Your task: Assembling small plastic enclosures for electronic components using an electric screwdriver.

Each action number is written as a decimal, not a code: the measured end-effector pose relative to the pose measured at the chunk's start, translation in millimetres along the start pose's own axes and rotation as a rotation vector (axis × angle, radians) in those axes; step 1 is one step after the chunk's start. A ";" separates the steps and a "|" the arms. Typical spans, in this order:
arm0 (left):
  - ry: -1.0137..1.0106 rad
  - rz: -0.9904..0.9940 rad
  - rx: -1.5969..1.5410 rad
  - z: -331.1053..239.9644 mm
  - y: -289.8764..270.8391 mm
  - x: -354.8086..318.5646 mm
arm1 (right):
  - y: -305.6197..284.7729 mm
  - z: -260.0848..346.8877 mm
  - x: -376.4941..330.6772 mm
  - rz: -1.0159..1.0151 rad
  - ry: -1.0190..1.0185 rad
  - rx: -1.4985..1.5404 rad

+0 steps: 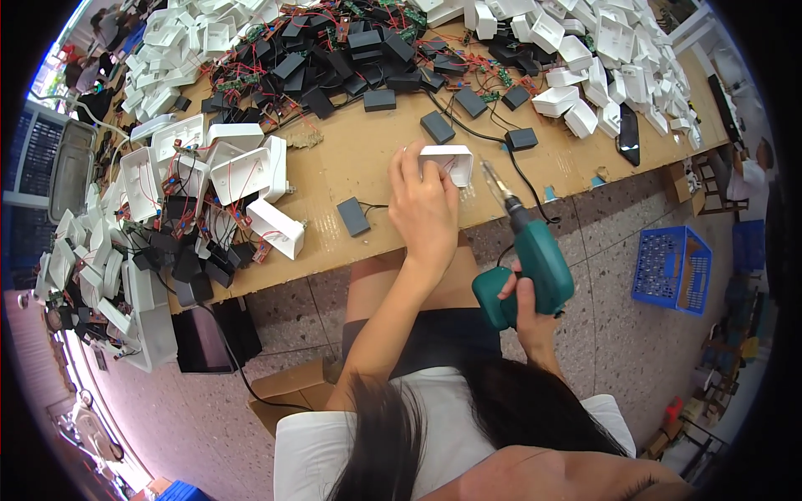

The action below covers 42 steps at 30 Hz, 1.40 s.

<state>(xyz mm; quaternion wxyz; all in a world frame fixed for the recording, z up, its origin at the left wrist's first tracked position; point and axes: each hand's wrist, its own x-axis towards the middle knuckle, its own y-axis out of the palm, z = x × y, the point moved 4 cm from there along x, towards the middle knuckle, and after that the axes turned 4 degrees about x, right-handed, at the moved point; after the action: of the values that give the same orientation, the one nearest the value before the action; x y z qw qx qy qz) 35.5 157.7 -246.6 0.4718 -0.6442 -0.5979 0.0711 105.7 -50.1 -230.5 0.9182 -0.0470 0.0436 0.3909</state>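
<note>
My left hand [423, 204] is closed around a white plastic housing [460, 169], holding it on the table with its open side toward me. Thin wires show inside the housing, though my fingers cover its left part. A black rectangular block [353, 217] lies to the left of that hand, with a dark cable running from it toward the housing. My right hand [528, 305] grips a green power screwdriver [541, 260] by its handle. Its metal bit points up and left, just right of the housing and apart from it.
Black blocks with red wires and circuit boards [359, 58] are heaped at the far middle. White housings pile up at the far right [597, 63] and left [180, 138]. A phone [628, 135] lies near the right edge. A blue crate [671, 269] stands on the floor.
</note>
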 end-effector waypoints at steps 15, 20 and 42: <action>0.000 0.032 -0.016 -76.1 -34.2 -10.0 | -98.3 41.6 -39.6 -0.091 -0.314 0.076; 0.010 0.059 -0.015 -92.9 -45.7 -14.1 | -114.3 49.0 -49.0 -0.063 -0.281 0.086; -0.409 -0.243 -0.328 30.4 -368.0 88.4 | -101.1 122.3 -93.2 -0.179 -0.301 0.189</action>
<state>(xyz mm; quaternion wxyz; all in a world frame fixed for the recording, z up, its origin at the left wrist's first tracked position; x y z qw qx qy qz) -218.9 188.7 33.6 0.2362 -0.6078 -0.7568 0.0448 119.7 -171.7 -93.0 0.9458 0.0945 -0.0618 0.3046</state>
